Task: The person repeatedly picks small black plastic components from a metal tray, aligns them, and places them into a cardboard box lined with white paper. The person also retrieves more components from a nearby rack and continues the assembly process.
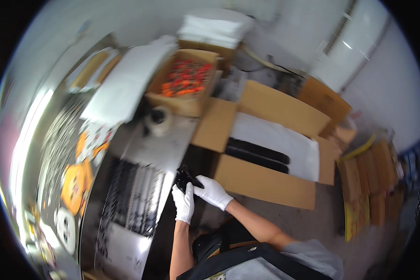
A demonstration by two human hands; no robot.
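Both my hands wear white gloves and are together at the right edge of the metal-topped table. My left hand [184, 204] is closed on a dark, glossy black piece [185, 179], whose exact kind is too blurred to make out. From the right, my right hand [213, 192] also grips this piece with its fingers closed. Left of my hands, rows of black and silvery slender parts [134, 196] lie side by side on the table. To the right stands an open cardboard box [266, 182] lined with a white sheet [261, 128], holding long black pieces [257, 156].
A roll of tape [158, 121] stands on the table [147, 145]. Behind it is a cardboard box [187, 108] of red-orange parts [186, 78]. White sheets [128, 81] lie at the far left. Stacked cartons [371, 175] stand on the right.
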